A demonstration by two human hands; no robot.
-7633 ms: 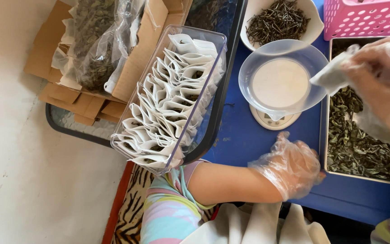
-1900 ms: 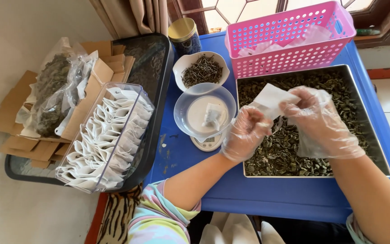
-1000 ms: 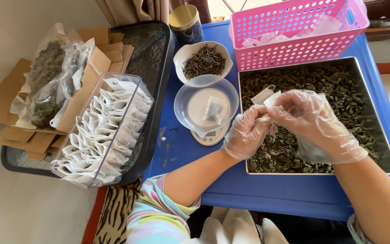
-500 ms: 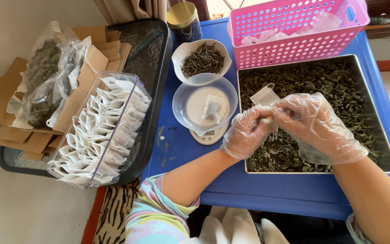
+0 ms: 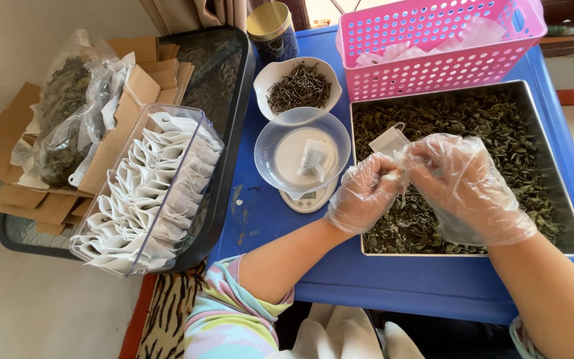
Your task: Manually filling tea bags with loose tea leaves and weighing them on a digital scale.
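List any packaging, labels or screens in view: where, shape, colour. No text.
Small white tea bag: held by left hand and right hand, over the metal tray.
Filled tea bag: in the clear bowl on the scale.
Scale display: small pale rectangle, front edge.
Clear bin: rows of white bags, left.
Clear plastic bags: dried leaves, on cardboard.
Jar: gold lid, top.

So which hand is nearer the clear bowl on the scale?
Left. The left hand sits just beside the clear bowl, at its right edge. The right hand is farther right, over the metal tray of dried leaves; both pinch a small white sachet.
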